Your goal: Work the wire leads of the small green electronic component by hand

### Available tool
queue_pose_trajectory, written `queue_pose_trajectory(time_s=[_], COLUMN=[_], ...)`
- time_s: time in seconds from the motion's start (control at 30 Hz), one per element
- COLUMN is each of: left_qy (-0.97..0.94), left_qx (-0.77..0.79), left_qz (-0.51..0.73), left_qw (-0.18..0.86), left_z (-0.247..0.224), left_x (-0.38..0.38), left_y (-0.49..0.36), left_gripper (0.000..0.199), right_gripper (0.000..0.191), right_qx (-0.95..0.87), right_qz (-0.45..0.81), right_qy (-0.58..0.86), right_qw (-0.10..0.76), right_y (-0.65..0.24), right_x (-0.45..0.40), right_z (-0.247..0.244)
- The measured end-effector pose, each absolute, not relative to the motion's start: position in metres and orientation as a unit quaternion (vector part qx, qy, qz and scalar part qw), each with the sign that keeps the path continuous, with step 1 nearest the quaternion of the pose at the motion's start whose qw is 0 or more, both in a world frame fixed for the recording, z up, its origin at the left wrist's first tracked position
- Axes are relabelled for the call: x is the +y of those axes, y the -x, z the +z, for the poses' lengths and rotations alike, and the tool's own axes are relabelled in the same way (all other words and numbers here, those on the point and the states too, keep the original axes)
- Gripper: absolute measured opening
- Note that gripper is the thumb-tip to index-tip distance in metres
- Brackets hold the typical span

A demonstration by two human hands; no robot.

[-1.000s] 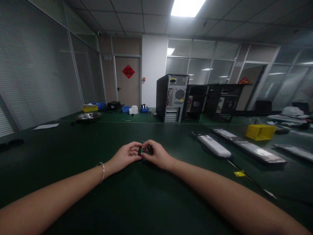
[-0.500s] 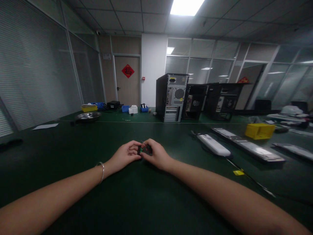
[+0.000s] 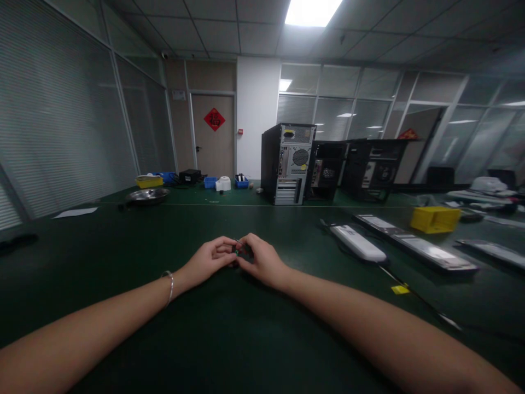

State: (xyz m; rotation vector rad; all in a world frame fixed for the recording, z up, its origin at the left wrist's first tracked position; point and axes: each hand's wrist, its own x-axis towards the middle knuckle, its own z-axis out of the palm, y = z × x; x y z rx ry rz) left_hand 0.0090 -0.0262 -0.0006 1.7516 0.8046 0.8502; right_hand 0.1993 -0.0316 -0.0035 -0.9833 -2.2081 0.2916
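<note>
Between my fingertips, above the dark green table point(image 3: 254, 328), is a small dark part with a green patch point(image 3: 237, 252); its kind is too small and dim to make out. My left hand point(image 3: 212, 256), with a bracelet point(image 3: 170, 287) at the wrist, is closed on its left side. From the right, my right hand point(image 3: 263, 260) curls around it with thumb and fingers bent. The fingertips of both hands nearly meet, and they hide most of the part.
Right of my hands lie a white elongated device point(image 3: 359, 243), a long metal unit point(image 3: 416, 243) and a cable with a yellow tag point(image 3: 400, 290). A yellow bin point(image 3: 435, 219) stands beyond. Computer cases point(image 3: 289, 164) line the back. A metal dish point(image 3: 147, 196) sits at far left.
My fingers have drawn slightly closer together around the small dark part, and less of it shows. My arms have hardly moved.
</note>
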Motion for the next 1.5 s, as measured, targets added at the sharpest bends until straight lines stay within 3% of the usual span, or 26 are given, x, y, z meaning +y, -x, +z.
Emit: queue_pose_trajectory(time_s=[0.6, 0.83, 1.5], left_qy=[-0.701, -0.690, -0.694], left_qx=[0.352, 0.362, 0.380], left_qz=[0.375, 0.384, 0.394], left_qw=[0.494, 0.495, 0.468], left_z=[0.0010, 0.0031, 0.0050], left_x=[-0.0241, -0.0254, -0.0259], left_y=[-0.0112, -0.0109, -0.0085], left_gripper=[0.024, 0.027, 0.027], right_gripper=[0.019, 0.026, 0.018], right_qx=[-0.860, -0.845, -0.821], right_qz=[0.079, 0.103, 0.148], right_qy=[0.370, 0.383, 0.391], right_qw=[0.344, 0.359, 0.389], right_y=[-0.1969, -0.1977, -0.1981], right_x=[-0.0351, -0.0321, -0.0284], right_z=[-0.0037, -0.0065, -0.0032])
